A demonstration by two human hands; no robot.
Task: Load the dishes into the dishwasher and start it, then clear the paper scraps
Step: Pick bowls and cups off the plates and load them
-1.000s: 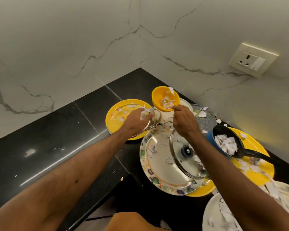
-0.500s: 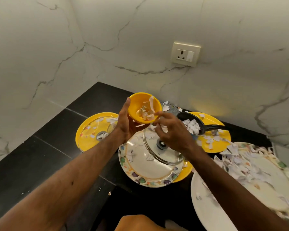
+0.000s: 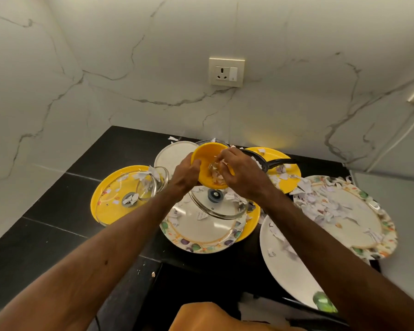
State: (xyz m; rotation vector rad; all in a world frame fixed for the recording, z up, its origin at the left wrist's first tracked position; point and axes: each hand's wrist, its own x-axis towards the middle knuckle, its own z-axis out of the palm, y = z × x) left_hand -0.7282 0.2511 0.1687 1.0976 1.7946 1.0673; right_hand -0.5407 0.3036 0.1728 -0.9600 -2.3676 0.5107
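By the left hand (image 3: 185, 174) the yellow bowl (image 3: 207, 158) is gripped at its 9 o'clock rim and held tilted over the glass lid (image 3: 215, 207) — from 3 o'clock it is entered by the right hand (image 3: 243, 175), by which paper scraps (image 3: 216, 172) are pinched

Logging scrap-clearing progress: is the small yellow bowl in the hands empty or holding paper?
Not empty: the yellow bowl, held tilted by the left hand, has paper scraps inside, which the right hand pinches.
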